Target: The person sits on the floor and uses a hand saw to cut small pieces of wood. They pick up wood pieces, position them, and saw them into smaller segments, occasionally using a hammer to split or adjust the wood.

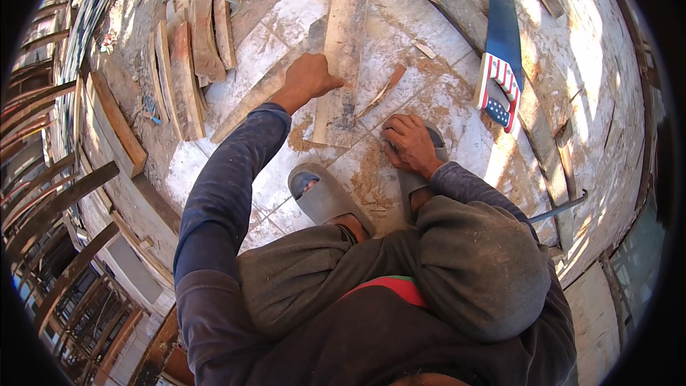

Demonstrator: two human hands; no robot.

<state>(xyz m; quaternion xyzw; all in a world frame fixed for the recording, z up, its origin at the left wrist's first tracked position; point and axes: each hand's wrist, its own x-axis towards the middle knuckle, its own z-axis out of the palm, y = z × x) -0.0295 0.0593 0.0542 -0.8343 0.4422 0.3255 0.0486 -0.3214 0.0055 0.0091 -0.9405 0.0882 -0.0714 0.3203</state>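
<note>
A long pale wooden board (340, 57) lies on the dusty tiles in front of me, over another plank (261, 93) that slants to the left. My left hand (309, 78) is closed at the board's left edge, its thumb side reaching onto the face near a reddish mark. Whatever those curled fingers hold, if anything, is hidden. My right hand (411, 144) rests over my right sandal (436, 137), fingers loosely bent and apart, nothing visible in them. Between the board and that hand lies a thin wood strip (386, 89).
A handsaw (504, 50) with a red, white and blue handle lies at the right by a long timber (532, 111). Several wood offcuts (187, 75) and metal rods (93, 14) fill the left side. A metal bar with a hooked end (561, 207) is near my right knee. Sawdust covers the tiles.
</note>
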